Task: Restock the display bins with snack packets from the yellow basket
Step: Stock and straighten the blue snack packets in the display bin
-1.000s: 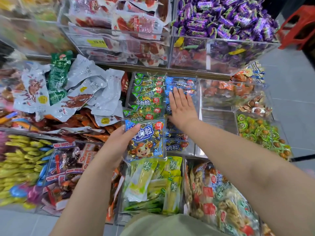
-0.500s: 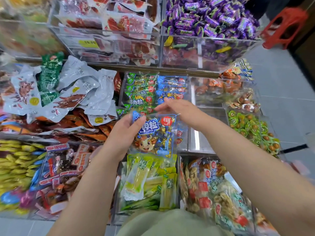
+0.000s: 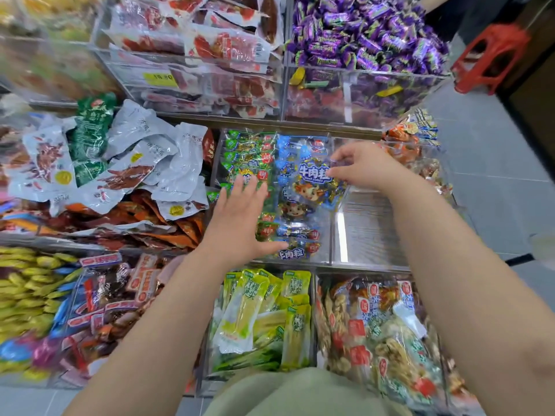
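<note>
A blue snack packet (image 3: 312,183) with a cartoon cow lies on top of the blue packets in the clear middle display bin (image 3: 331,235). My right hand (image 3: 359,166) pinches the packet's upper right corner with curled fingers. My left hand (image 3: 240,217) is flat with fingers spread, hovering over or resting on the green packets (image 3: 246,154) in the left half of the same bin. The yellow basket is out of view.
An empty clear bin (image 3: 369,232) sits just right of the blue packets. Around it are bins of purple candies (image 3: 360,31), red packets (image 3: 216,49), white pouches (image 3: 135,163), green-yellow packets (image 3: 264,319) and nut packets (image 3: 378,334). A red stool (image 3: 492,55) stands on the floor at right.
My left hand has let go of the blue packet and opened flat over the bin. My right hand has carried the packet up and laid it onto the blue pile.
</note>
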`<move>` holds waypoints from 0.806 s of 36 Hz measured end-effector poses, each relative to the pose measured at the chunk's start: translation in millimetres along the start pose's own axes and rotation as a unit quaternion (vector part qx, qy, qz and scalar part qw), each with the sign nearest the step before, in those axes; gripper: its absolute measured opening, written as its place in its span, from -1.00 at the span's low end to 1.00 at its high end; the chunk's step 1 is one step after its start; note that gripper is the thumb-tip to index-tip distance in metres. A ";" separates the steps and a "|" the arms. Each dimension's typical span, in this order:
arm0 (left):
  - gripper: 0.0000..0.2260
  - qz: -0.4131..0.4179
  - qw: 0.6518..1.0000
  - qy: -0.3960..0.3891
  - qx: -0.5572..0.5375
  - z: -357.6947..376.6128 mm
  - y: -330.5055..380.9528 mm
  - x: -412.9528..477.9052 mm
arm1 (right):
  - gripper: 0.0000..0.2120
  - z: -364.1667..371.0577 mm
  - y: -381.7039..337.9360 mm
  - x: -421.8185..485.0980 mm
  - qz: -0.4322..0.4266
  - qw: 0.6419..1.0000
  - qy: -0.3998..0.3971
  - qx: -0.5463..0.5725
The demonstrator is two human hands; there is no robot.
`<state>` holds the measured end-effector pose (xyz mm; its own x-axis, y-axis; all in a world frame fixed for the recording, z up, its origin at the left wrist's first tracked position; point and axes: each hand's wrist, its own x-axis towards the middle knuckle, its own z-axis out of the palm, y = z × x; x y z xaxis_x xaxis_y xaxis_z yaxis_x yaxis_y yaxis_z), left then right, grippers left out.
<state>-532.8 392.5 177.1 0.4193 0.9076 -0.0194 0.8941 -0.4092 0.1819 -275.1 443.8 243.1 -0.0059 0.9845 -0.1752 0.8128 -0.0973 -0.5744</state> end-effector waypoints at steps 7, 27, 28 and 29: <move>0.15 -0.003 0.994 -0.041 0.103 24.0 -12.9 8.3 | -0.77 46.9 -11.1 10.8 -0.086 0.989 -0.038 -0.112; 0.11 -0.021 0.990 -0.056 0.126 33.2 -22.6 26.8 | -0.19 136.2 9.3 12.3 -0.072 0.907 0.015 -0.416; 0.11 -0.021 0.990 -0.056 0.125 33.1 -23.1 28.0 | -0.21 134.9 8.7 16.1 -0.068 0.904 0.008 -0.421; 0.10 -0.020 0.991 -0.055 0.124 32.9 -23.4 29.1 | -0.22 134.0 7.8 19.2 -0.065 0.903 0.000 -0.425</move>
<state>-536.3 425.3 139.9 0.3850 0.9136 -0.1305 0.9160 -0.3956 -0.0673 -347.0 442.3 128.2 -0.1337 0.9794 -0.1511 0.9587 0.1664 0.2307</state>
